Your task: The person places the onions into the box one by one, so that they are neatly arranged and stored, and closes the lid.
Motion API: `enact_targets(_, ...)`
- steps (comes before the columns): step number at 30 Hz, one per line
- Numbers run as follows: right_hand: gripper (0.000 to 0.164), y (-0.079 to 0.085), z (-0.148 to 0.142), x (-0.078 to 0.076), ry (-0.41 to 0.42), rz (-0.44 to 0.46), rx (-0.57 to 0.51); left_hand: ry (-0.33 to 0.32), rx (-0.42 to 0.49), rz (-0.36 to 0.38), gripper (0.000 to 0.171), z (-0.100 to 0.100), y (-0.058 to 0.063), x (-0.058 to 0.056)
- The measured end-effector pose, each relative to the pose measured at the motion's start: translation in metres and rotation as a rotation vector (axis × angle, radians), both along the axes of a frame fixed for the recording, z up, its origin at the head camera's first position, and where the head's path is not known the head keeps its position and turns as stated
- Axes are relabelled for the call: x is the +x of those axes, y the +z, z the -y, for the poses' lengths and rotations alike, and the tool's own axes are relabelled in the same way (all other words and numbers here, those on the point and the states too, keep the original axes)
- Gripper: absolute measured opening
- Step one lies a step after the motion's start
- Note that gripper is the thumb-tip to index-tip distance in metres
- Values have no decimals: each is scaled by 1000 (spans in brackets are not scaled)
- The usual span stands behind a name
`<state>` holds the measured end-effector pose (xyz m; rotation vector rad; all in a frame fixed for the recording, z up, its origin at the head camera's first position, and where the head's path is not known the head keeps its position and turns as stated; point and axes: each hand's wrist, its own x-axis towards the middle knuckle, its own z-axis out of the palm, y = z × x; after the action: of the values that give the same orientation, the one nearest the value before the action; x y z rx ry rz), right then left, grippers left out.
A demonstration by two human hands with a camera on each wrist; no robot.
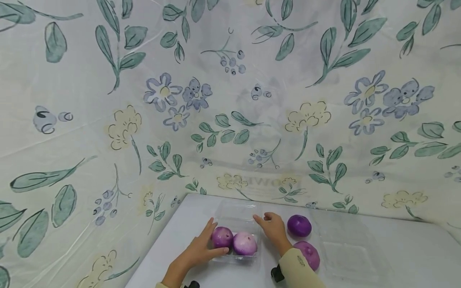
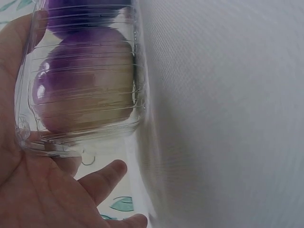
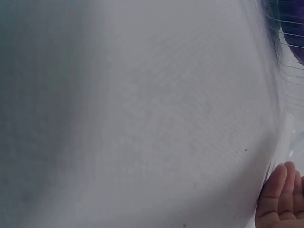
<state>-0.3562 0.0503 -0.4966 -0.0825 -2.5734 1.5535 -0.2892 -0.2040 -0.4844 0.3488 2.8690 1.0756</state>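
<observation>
Against the clear box [image 1: 237, 259] of two onions [image 1: 245, 244], the left hand [image 1: 203, 245] spreads wide, the right hand [image 1: 273, 229] relaxed nearby.

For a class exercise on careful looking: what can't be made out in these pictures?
Head: lower left of the nearer loose purple ball, behind the right sleeve.
Head: backdrop lettering, too faint to read.
Left wrist: top of the upper purple ball, cut by the top edge.
Right wrist: much of the right hand, cut by right and bottom edges.
</observation>
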Motion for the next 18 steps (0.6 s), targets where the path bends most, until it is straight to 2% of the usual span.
enact_targets(12, 65, -4, -3, 0, 28, 29, 17, -7, 4, 3, 100, -1, -1, 0)
enact_targets(18, 60, -3, -4, 1, 77, 16, 45, 4, -8, -1, 100, -1, -1, -1)
